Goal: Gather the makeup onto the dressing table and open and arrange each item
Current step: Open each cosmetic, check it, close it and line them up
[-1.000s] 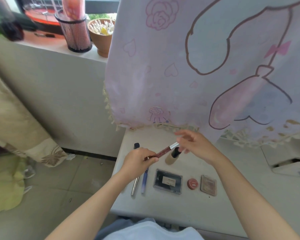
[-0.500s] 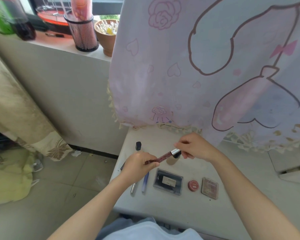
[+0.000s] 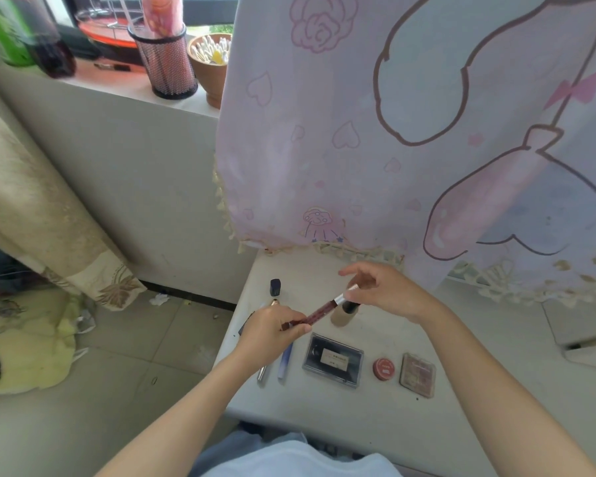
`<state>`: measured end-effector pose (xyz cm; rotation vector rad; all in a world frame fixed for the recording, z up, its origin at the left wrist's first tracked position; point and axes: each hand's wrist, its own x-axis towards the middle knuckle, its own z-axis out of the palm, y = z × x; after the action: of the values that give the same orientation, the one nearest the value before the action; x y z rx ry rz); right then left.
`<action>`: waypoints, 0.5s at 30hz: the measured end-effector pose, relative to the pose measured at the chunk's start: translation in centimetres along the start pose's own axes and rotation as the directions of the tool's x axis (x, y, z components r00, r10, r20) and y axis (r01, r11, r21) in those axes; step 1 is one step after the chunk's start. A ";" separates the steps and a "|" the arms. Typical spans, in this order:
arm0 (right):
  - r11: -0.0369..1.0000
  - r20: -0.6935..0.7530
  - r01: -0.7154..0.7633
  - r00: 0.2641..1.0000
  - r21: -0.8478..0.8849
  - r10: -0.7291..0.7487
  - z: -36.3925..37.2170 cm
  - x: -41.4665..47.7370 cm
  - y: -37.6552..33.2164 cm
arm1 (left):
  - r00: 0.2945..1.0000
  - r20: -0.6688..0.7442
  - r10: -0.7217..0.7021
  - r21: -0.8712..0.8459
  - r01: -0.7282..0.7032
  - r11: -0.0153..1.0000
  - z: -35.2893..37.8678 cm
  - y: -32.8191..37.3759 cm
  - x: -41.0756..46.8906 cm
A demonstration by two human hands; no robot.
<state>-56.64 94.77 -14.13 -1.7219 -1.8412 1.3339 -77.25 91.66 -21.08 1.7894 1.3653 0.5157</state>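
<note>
Dark red and slim, a lip tube [image 3: 315, 315] in the air over the far-left part of the white dressing table [image 3: 358, 414], slanting from near-left up to far-right. Grips its near end with the left hand [image 3: 272, 333], fingers curled tight round the barrel, thumb on top. Pinches the silver cap [image 3: 341, 298] at its far end with the right hand [image 3: 389, 294], thumb and lower fingers closed narrow on the metal, index finger stretched out and lifted clear. Cap flush against barrel.

Just under the tube's far end, on the table, a beige bottle [image 3: 339, 318] with a black top, partly hidden by the right thumb; upright or leaning, cannot tell.

Near of the hands, a row laid from left to right:
- silver stick [image 3: 263, 371] and blue stick [image 3: 285, 363], side by side, far ends hidden under the left hand
- flat black case [image 3: 332, 360] with a white label, closed
- small round red pot [image 3: 383, 369], lid on
- square pink compact [image 3: 417, 375], closed, just beside the pot

Far-left on the table, apart from the row, a small dark blue cap [image 3: 275, 286] standing on end.

Behind the table, a pink cartoon-printed cloth [image 3: 393, 149] hanging down to its far edge. On the sill at far left, a black mesh cup [image 3: 166, 63] and beside it a brown pot of cotton swabs [image 3: 212, 60]. At left, a beige curtain [image 3: 21, 201] above grey floor tiles [image 3: 117, 373].
</note>
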 end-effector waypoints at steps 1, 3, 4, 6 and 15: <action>1.000 0.005 -0.016 1.000 0.002 0.016 0.2 0.2 0.1 | 1.000 -0.002 0.004 0.001 -0.004 1.000 0.1 0.0 0.0; 0.999 -0.017 -0.019 1.000 -0.030 0.018 0.2 0.5 0.3 | 1.000 -0.006 0.010 -0.007 -0.010 1.000 0.3 0.1 0.1; 1.000 -0.040 -0.014 0.999 -0.028 0.013 0.2 0.7 0.4 | 1.000 -0.010 0.005 -0.018 -0.005 1.000 0.4 0.2 0.2; 1.000 -0.078 -0.002 0.997 0.028 0.004 -0.2 1.0 0.6 | 1.000 -0.020 -0.018 -0.059 0.017 0.998 0.5 0.2 0.2; 0.911 0.071 0.111 0.993 -0.396 -0.090 0.1 2.9 1.9 | 0.983 0.060 -0.175 -0.083 0.180 0.980 1.6 -0.2 0.4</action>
<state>-56.26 97.04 -16.67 -1.7570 -2.3272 1.0187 -76.07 91.53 -22.20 1.5819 1.4281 0.4228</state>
